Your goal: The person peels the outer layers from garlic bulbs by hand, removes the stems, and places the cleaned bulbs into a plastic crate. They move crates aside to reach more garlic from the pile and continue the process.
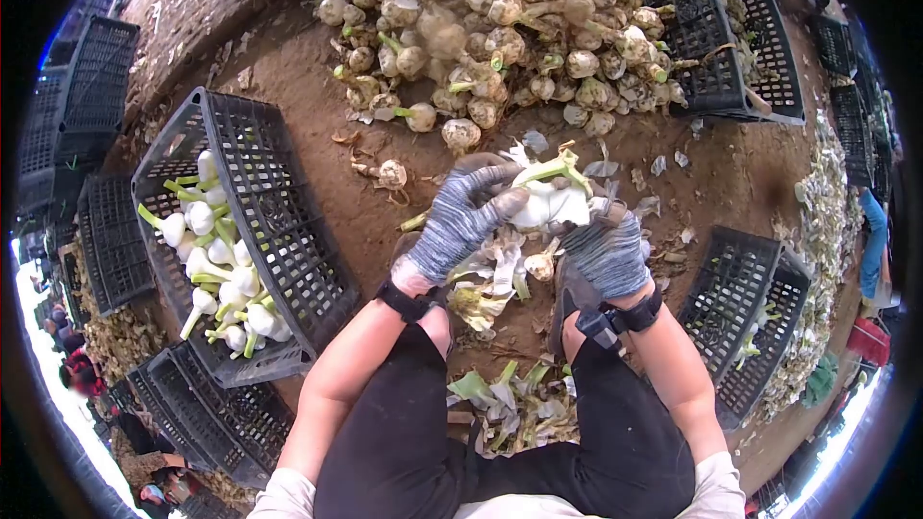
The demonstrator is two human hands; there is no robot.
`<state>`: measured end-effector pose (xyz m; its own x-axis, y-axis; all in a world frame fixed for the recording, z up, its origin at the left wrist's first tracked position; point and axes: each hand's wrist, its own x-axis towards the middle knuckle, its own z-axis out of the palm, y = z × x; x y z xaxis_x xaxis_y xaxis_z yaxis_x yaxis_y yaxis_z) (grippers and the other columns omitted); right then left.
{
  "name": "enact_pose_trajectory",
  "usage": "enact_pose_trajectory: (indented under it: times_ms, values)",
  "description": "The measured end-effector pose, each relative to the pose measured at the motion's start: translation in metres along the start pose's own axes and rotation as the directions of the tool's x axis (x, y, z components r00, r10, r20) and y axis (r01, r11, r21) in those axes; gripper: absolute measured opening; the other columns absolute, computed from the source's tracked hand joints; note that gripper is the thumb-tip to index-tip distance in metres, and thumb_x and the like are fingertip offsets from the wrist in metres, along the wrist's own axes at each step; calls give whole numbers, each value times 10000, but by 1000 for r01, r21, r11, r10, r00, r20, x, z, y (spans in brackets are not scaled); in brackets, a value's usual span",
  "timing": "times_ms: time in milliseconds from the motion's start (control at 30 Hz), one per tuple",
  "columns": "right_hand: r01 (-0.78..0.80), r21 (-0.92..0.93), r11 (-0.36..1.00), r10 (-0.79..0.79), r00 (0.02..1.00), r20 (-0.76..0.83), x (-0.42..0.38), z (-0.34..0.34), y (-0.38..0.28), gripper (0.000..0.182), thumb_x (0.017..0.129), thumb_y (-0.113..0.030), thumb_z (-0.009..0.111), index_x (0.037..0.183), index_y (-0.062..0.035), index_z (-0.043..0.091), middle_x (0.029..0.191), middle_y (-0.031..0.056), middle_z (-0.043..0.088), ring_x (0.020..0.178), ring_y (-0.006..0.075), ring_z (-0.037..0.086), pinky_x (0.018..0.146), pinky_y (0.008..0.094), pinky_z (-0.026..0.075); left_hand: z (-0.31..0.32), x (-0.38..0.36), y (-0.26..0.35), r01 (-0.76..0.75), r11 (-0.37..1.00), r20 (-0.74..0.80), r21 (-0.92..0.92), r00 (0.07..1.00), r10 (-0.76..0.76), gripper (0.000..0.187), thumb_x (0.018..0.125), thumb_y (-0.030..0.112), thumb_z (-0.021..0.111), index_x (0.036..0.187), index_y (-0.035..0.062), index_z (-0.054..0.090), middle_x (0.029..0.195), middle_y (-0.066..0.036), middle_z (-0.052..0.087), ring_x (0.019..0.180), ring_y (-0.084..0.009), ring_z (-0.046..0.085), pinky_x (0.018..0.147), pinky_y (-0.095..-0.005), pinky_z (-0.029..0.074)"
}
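Note:
Both my hands wear grey knit gloves and meet over the dirt floor. My left hand (460, 221) and my right hand (606, 248) together grip a white garlic bulb (543, 200) with a short green stalk pointing up right. Loose white skins hang from it. Below my hands, between my knees, lies a heap of peeled skins and stalk ends (510, 394). A big pile of unpeeled, dirty garlic bulbs (510, 29) lies just beyond my hands.
A black plastic crate (288, 231) at left holds several clean white bulbs (216, 269). More black crates stand at far left, bottom left, top right (731, 48) and right (745, 317). Husk heaps line the right edge. Other people sit at the lower left.

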<state>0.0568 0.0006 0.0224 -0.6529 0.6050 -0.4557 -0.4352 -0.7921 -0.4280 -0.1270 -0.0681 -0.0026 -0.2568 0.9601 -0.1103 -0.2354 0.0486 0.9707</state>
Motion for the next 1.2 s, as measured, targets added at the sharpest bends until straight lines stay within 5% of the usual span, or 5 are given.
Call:
enact_pose_trajectory:
  times_ms: [200,600,733,933,1200]
  values:
    - [136,-665,735,-194,981,-14,-3,-9,-4,355,864,-134,542,1161,61,533,1035,45,614,925,84,556,825,222,451,-3,8,24,123,913,70,389,984,-162,293,788,112,686,1032,-16,587,973,-46,589,853,-122,548,760,-258,458]
    - [-278,120,953,293,948,-125,13,-30,-18,278,915,-204,469,1124,-46,561,781,6,613,663,129,607,659,257,531,-23,6,15,235,959,269,-161,945,-186,141,802,67,678,935,32,645,973,-42,644,914,-123,581,826,-263,466]
    - [152,-812,564,-135,987,91,8,-5,-21,410,856,-141,595,1231,-13,494,972,49,614,825,116,597,733,240,496,-19,6,9,117,992,90,-50,990,-112,152,818,122,677,945,45,643,1006,-55,646,949,-133,588,849,-279,468]
    - [188,-912,365,-311,948,71,11,13,-1,378,801,-49,639,1158,-15,518,1048,87,589,905,133,580,795,265,483,-8,-2,17,-208,862,90,462,978,188,164,765,-11,666,919,45,673,1010,-70,652,933,-172,614,823,-282,482]
    - [50,-681,731,-132,989,-69,12,4,-17,190,840,-76,596,1015,-11,556,921,26,621,829,88,583,723,228,490,-22,-2,43,-63,997,334,-35,940,71,102,784,136,706,802,41,672,907,-89,653,862,-187,618,764,-301,490]
